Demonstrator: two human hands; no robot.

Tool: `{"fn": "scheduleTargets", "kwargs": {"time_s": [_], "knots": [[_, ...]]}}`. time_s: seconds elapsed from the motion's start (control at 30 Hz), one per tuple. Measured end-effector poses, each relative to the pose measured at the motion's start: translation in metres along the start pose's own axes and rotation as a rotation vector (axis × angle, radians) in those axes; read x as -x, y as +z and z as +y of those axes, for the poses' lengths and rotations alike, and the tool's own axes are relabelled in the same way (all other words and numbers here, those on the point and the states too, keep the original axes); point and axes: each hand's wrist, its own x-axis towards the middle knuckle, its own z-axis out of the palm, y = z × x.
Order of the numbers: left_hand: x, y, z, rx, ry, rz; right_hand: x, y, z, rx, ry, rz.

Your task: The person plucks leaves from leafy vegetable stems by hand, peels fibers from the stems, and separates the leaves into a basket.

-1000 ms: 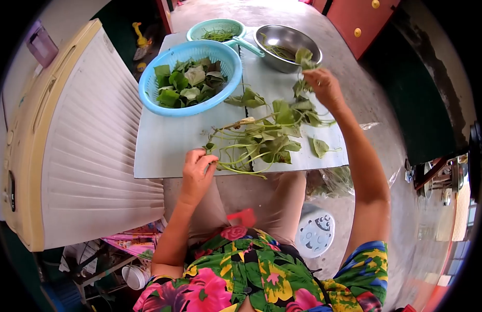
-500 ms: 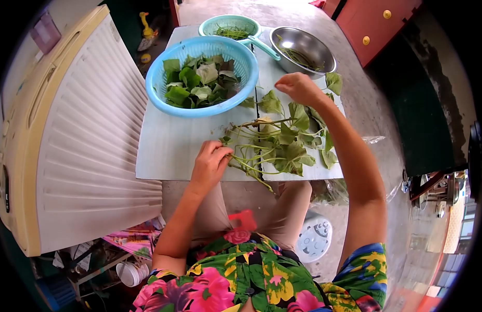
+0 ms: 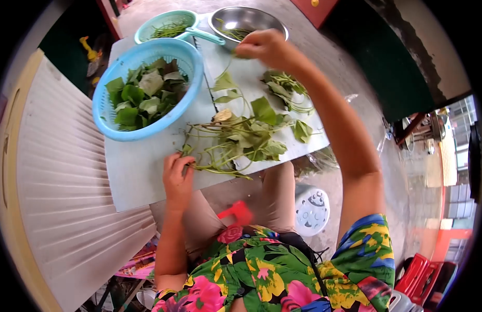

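Left grip (image 3: 178, 176): pinched on leafy stems (image 3: 245, 139), which spread rightward | right grip (image 3: 262, 47): apparently pinching one

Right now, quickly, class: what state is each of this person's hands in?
Left hand: closed, fingers pinching green stems near the table's edge.
Right hand: closed, pinching a leafy vine that hangs below it.

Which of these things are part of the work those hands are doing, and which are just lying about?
Seemingly part of the work:
leafy stems, with the left hand at one end
right hand, raised near the steel bowl
blue basket of leaves
green strainer of thin stems
table beneath

Probably just about:
yellow figure
patterned stool
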Motion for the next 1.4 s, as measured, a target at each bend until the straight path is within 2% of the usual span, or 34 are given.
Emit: {"fn": "scheduleTargets", "kwargs": {"time_s": [0.07,0.17,0.2,0.33,0.37,0.47,0.53,0.6,0.67,0.73,0.8,0.83,0.9,0.93,0.97,1.03,1.07,1.17,1.27,1.33,1.4], "knots": [[-0.001,0.002,-0.005,0.025,-0.027,0.007,0.041,-0.059,-0.008,-0.100,0.105,0.230],[0.001,0.004,-0.008,0.024,-0.093,0.000,0.125,-0.104,-0.004,0.095,0.174,0.364],[0.001,0.005,-0.007,0.030,-0.088,-0.008,0.152,-0.104,0.006,0.036,0.235,0.397],[0.001,0.007,-0.010,-0.006,-0.046,0.012,0.245,-0.053,0.042,-0.298,0.521,0.450],[0.002,0.008,-0.011,-0.012,-0.030,0.012,0.258,-0.037,0.045,-0.295,0.618,0.417],[0.002,0.007,-0.012,-0.042,-0.018,-0.007,0.280,-0.002,0.057,-0.215,0.644,0.352],[0.003,0.007,-0.015,-0.066,-0.026,-0.026,0.281,0.011,0.060,-0.159,0.631,0.361],[0.004,0.009,-0.020,0.139,-0.081,0.048,0.280,0.018,0.068,-0.107,0.611,0.358],[0.005,0.008,-0.022,0.196,-0.046,0.104,0.274,0.019,0.068,0.102,0.463,0.362],[0.008,0.004,-0.015,0.255,-0.007,0.161,0.274,0.010,0.049,0.023,0.513,0.360],[0.020,-0.001,0.013,0.043,0.098,0.342,0.271,0.001,0.016,-0.713,0.694,0.413],[0.028,-0.001,0.024,0.108,0.039,0.323,0.269,-0.005,-0.006,-0.762,0.608,0.415],[0.036,-0.001,0.062,0.168,0.051,-0.044,0.266,-0.006,-0.043,-0.893,0.464,0.395],[0.039,0.012,0.087,0.419,-0.001,-0.132,0.265,-0.001,-0.055,-0.980,0.412,0.305],[0.045,0.027,0.104,0.556,-0.049,-0.082,0.262,0.009,-0.064,-0.968,0.313,0.283],[0.048,0.031,0.125,0.610,0.183,0.000,0.255,0.030,-0.080,-1.033,0.158,0.276],[0.045,0.030,0.130,0.672,0.287,0.016,0.255,0.041,-0.085,-1.024,0.191,0.264],[0.056,0.027,0.130,0.914,-0.017,-0.055,0.253,0.063,-0.092,-1.110,0.276,0.171],[0.066,0.029,0.118,1.120,-0.360,-0.174,0.255,0.091,-0.101,-1.583,0.389,0.091],[0.076,0.030,0.108,1.117,-0.501,-0.188,0.257,0.107,-0.101,-1.751,0.420,-0.032],[0.082,0.027,0.100,1.194,-0.538,-0.218,0.259,0.115,-0.099,-1.827,0.418,-0.072]]}}
